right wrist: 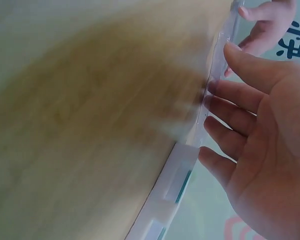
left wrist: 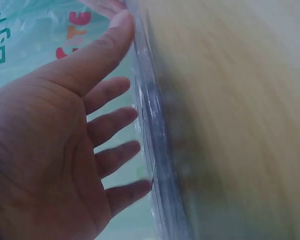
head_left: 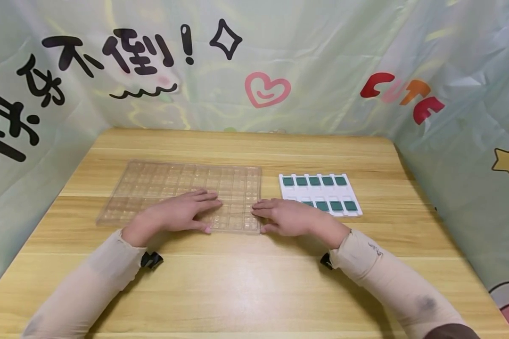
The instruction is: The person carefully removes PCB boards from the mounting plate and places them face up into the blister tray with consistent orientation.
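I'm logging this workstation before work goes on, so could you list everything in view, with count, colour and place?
clear tray: one, transparent, left of centre on the table
white holder: one, white, right of the clear tray
green squares: at least nine, dark green, in two rows on the white holder; the right hand may hide more
table: one, light wood, beneath both
backdrop: pale green with coloured prints, behind and beside the table
wrist pieces: two, black, one at each wrist
sleeves: two, beige, on the forearms
left hand: one, bare, over the clear tray
right hand: one, bare, at the clear tray's right edge
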`<state>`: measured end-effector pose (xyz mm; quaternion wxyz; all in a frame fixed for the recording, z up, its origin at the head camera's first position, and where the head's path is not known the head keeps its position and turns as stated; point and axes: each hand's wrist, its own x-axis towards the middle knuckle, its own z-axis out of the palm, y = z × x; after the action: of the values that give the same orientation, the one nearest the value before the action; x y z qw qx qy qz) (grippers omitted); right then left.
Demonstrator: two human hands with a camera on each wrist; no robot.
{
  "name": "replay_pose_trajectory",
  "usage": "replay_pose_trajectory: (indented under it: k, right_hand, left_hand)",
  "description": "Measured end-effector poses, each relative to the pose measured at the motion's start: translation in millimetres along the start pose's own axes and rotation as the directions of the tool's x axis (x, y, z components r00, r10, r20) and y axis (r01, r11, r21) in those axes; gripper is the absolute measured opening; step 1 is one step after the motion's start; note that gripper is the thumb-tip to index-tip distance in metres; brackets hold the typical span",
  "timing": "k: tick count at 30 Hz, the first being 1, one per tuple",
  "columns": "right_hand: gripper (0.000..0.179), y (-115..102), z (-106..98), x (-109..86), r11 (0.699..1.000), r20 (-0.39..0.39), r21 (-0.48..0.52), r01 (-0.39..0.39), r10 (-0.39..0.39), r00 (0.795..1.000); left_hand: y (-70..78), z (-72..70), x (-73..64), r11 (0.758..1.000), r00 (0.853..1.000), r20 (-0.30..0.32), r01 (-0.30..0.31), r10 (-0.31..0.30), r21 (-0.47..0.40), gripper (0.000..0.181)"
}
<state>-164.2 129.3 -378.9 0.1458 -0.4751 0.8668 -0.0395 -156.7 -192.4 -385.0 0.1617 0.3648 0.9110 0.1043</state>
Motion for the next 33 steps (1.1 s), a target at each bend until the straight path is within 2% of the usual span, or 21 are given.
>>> replay_pose_trajectory:
  k: [3,10,13,20,25,33]
  right_hand:
    - [0.059,4,-1,0.4,1.000,0.005,0.014,-0.025,0.025,1.000]
    - [0.061,15,-4,1.9,0.996,-0.003,0.042,-0.080,0.080,0.997]
    - [0.062,20,-5,3.2,0.994,-0.006,0.048,-0.101,0.102,0.995]
    - [0.061,28,-7,6.5,0.993,-0.006,0.039,-0.112,0.112,0.994]
    - [0.059,29,-5,8.6,0.993,-0.017,0.032,-0.114,0.115,0.993]
    - [0.061,24,-9,-2.8,0.993,-0.114,0.037,-0.116,0.119,0.986]
  left_hand:
    - [0.1,-0.5,4.5,1.000,1.000,0.015,-0.006,0.007,-0.013,0.077]
    - [-2.6,-1.6,15.4,1.000,1.000,-0.029,-0.006,0.007,0.018,0.067]
    - [-3.2,-2.2,18.2,1.000,1.000,-0.029,-0.002,0.003,0.022,0.066]
    - [-4.1,-2.2,19.3,0.999,0.999,-0.034,-0.012,0.013,0.033,0.058]
    - [-5.5,-1.1,18.2,0.997,0.997,-0.058,-0.054,0.057,0.060,0.053]
    - [-8.9,2.1,17.8,0.999,0.997,-0.062,-0.035,0.036,0.022,0.052]
